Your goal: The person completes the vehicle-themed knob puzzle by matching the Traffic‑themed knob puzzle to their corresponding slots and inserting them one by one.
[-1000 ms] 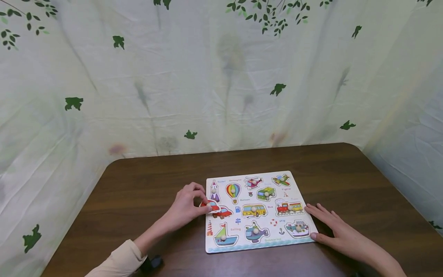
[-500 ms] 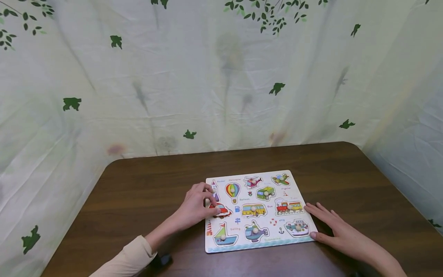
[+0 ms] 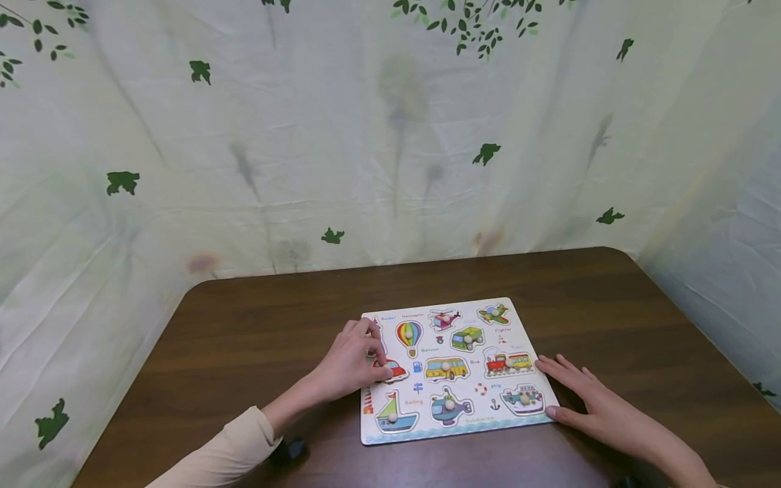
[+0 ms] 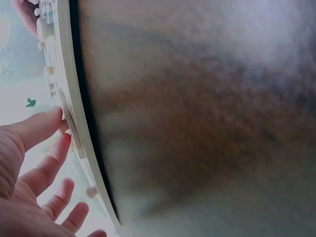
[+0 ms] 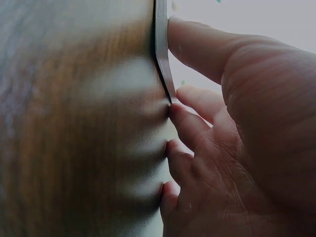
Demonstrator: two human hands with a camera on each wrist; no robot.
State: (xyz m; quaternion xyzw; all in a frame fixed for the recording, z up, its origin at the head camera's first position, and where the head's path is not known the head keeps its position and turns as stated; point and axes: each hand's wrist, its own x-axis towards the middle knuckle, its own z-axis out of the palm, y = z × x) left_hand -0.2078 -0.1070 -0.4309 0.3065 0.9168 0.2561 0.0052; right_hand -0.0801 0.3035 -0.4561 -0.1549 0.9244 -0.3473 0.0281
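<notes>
A white wooden knob puzzle board point(image 3: 482, 410) with vehicle pictures lies on the brown table. At its left side, my left hand point(image 3: 349, 360) pinches the knob of the red car piece point(image 3: 399, 371) between thumb and forefinger. This piece lies over the printed car picture, and in the left wrist view the piece point(image 4: 72, 129) sits slightly slanted against the board's face. The other left fingers are spread loosely. My right hand point(image 3: 594, 411) rests at the board's right edge, thumb point(image 5: 192, 42) on its top face and fingers extended along the side and table.
Other pieces sit in the board, among them a yellow bus point(image 3: 447, 369), a train point(image 3: 509, 364) and a sailboat point(image 3: 396, 421). The wooden table point(image 3: 256, 318) reaches to a pale curtain point(image 3: 366, 135) with leaf prints behind it.
My left hand has moved right, carrying the red car piece from the board's left edge onto the printed car. The right hand stays in place.
</notes>
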